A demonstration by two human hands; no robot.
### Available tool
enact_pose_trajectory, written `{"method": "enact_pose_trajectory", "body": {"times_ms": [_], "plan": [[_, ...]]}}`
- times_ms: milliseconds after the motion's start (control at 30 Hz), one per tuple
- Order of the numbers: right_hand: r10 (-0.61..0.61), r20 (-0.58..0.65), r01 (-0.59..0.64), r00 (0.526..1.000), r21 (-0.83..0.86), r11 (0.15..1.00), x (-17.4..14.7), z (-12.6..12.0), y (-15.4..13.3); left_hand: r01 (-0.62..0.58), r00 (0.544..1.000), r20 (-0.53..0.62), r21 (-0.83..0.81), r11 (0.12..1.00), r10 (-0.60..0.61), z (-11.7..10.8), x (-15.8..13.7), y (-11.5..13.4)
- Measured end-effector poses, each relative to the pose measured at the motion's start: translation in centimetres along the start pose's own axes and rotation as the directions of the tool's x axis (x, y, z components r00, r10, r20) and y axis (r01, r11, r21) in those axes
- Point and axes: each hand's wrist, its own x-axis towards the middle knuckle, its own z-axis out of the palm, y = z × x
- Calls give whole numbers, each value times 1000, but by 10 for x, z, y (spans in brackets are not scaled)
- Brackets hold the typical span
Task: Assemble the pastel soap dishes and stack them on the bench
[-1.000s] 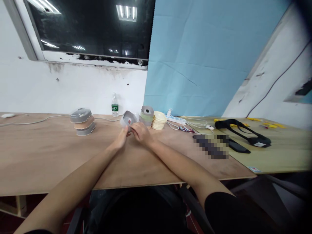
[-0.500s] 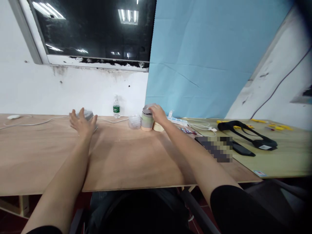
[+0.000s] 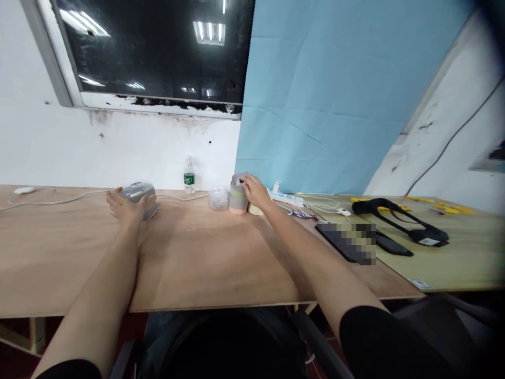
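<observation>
My left hand (image 3: 128, 207) is low over a grey device (image 3: 137, 191) on the left of the table. Its thumb lies along the device's right side and its fingers along the left, gripping it; the kind of device is not clear. My right hand (image 3: 256, 190) bends its fingers over the rim of the grey top roll (image 3: 238, 178) in a stack of tape rolls (image 3: 238, 200). Its fingertips reach toward the roll's hollow and are partly hidden. A cream roll (image 3: 254, 209) stands beside the stack, partly behind the hand.
A clear plastic tub (image 3: 218, 199) stands left of the stack, and a water bottle (image 3: 189, 176) is by the wall. Behind my right hand are a power strip (image 3: 288, 198) and cables. A dark tablet-like slab (image 3: 335, 242) and a black strap frame (image 3: 424, 229) lie at right.
My left hand has come down and slightly left, its fingers now around the grey device. The grey top roll, tilted before, now sits more level on the stack under my right hand.
</observation>
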Motion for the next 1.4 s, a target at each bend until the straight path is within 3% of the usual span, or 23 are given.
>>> {"method": "enact_pose_trajectory", "body": {"times_ms": [100,233,300,367,467,533,600,667,733,800,933,1067,1233,1400], "plan": [[27,-127,-30,992,-22,999,-10,-4,-13,17,997,-74,-18,1000,-18,1,2,-5],[-18,-186,21,982,18,1000,-48,0,-43,-109,985,-142,-48,993,101,4,-5,8],[-132,-86,139,987,76,987,-70,5,-59,-207,973,-127,-87,974,195,9,-16,22],[-285,69,271,956,161,949,-85,9,-72,-326,945,-38,-181,928,324,18,-32,39],[-280,82,257,956,220,941,-90,11,-81,-418,844,190,-354,837,502,34,-65,60],[-202,57,183,978,234,955,-87,8,-81,-406,722,373,-454,793,583,44,-87,68],[-168,143,124,975,272,954,-84,5,-77,-382,581,519,-505,774,626,51,-103,71],[-161,309,57,937,319,946,-84,1,-74,-366,518,587,-505,782,622,55,-111,71],[-136,440,-21,888,334,942,-86,0,-73,-366,503,616,-483,795,606,56,-111,68],[-90,473,-80,877,327,942,-88,1,-74,-378,501,628,-461,803,596,55,-107,64],[-30,374,-106,927,339,935,-87,7,-79,-413,512,616,-434,801,598,54,-98,59],[34,267,-122,963,322,939,-87,9,-78,-433,487,617,-445,784,618,56,-98,59],[141,187,-188,972,269,945,-90,9,-76,-427,447,675,-417,803,588,53,-98,62],[172,163,-202,972,192,960,-88,10,-83,-425,411,721,-390,817,558,47,-96,64]]}}
